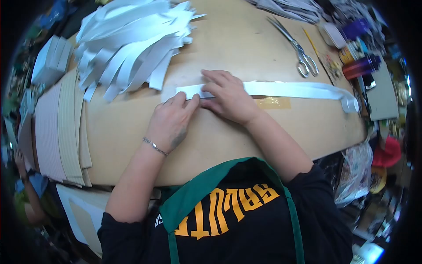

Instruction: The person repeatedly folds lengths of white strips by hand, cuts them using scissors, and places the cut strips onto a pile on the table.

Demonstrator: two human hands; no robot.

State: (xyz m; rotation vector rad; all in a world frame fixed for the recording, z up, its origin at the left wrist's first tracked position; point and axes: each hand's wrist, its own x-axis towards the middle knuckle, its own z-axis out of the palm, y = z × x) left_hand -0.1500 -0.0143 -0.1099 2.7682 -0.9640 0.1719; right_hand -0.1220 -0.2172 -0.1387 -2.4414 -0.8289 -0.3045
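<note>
Black T-shirt [325, 211], short-sleeved, yellow-orange lettering on the front; worn beneath a green apron [202, 189].

Table [220, 141], smooth top, pale wood tone.

Left hand [170, 119], chain bracelet [154, 146] at the wrist; thumb and forefinger near each other, fingertips down at the left end of a white strip [290, 89]. Whether they pinch or only press cannot be told.

Right hand [231, 97], just beside the left; fingers bent and parted over the same strip, one reaching past its far edge, thumb by the near edge. Grip likewise cannot be told.

White strip, one, narrow; laid crosswise on the table, passing under the right hand and running rightward to a loosely coiled end [350, 104] near the table's right edge.

Tape patch [277, 103], translucent brown; flat on the table, along the strip's near side.

Striped sheets [61, 127], stacked, at the table's left side.

Pile of white strips [132, 48], loose, overlapping; beyond the left hand.

Scissors [299, 49], silver metal, handles toward the strip.

Yellow rod [310, 39], thin; right of the scissors.

Grey cloth [290, 9], heaped, at the far edge.
</note>
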